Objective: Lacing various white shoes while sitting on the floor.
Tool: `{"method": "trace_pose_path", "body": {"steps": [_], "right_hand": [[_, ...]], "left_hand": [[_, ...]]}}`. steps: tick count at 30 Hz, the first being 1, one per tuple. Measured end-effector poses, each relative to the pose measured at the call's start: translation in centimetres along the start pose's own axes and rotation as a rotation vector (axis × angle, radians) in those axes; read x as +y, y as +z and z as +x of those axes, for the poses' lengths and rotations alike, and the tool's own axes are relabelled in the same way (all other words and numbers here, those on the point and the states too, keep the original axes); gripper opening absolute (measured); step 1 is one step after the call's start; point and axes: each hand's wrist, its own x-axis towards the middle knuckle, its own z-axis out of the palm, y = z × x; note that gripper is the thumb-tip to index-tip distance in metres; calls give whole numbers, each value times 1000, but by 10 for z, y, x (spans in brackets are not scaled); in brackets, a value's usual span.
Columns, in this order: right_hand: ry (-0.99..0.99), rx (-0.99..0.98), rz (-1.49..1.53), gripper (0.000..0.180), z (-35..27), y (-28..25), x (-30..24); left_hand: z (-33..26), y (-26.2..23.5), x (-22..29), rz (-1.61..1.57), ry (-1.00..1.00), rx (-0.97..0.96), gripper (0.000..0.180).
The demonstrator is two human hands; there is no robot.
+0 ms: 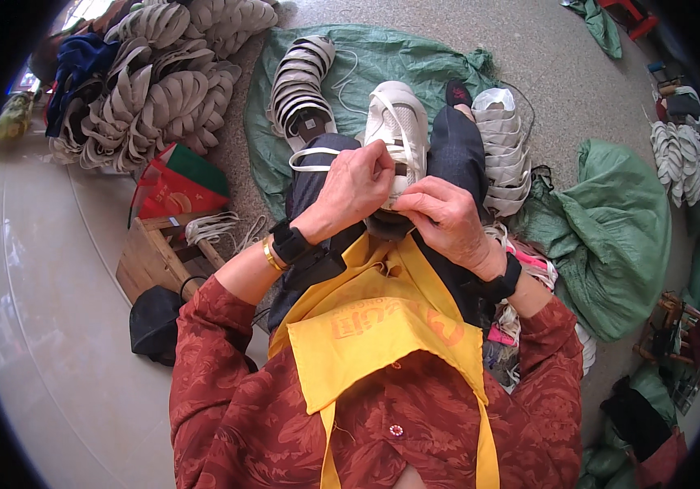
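Observation:
A white sneaker (396, 110) rests between my knees with its toe pointing away from me. A white shoelace (312, 158) runs across its front and loops out to the left over my dark trousers. My left hand (355, 181) is closed in a pinch on the lace, just above the shoe's eyelets. My right hand (446, 218) is closed too, thumb and fingers pressed together at the sneaker's upper near the ankle opening. What exactly lies between those right fingertips is partly hidden. A yellow apron (382, 338) covers my lap.
Nested white shoe uppers (301, 81) lie on a green sheet (268, 167), with another stack (506, 155) right of my leg. A big pile of uppers (158, 98) stands far left. Nearer are a wooden stool (150, 259) and a red bag (172, 196). A green sack (611, 236) sits right.

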Motion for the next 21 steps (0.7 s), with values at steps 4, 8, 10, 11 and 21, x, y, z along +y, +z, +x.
{"method": "trace_pose_path", "body": {"steps": [4, 8, 10, 11, 21], "right_hand": [[30, -24, 13, 14, -1, -2, -2], [189, -71, 23, 16, 6, -12, -8], [112, -49, -108, 18, 14, -13, -2], [73, -38, -173, 19, 19, -13, 2], [166, -304, -587, 11, 45, -3, 3]], "left_hand": [[0, 3, -3, 87, -26, 37, 11], [0, 0, 0, 101, -100, 23, 15], [-2, 1, 1, 113, -91, 52, 16], [-3, 2, 2, 119, -87, 66, 16], [-6, 7, 3, 220, -97, 75, 14]]}}
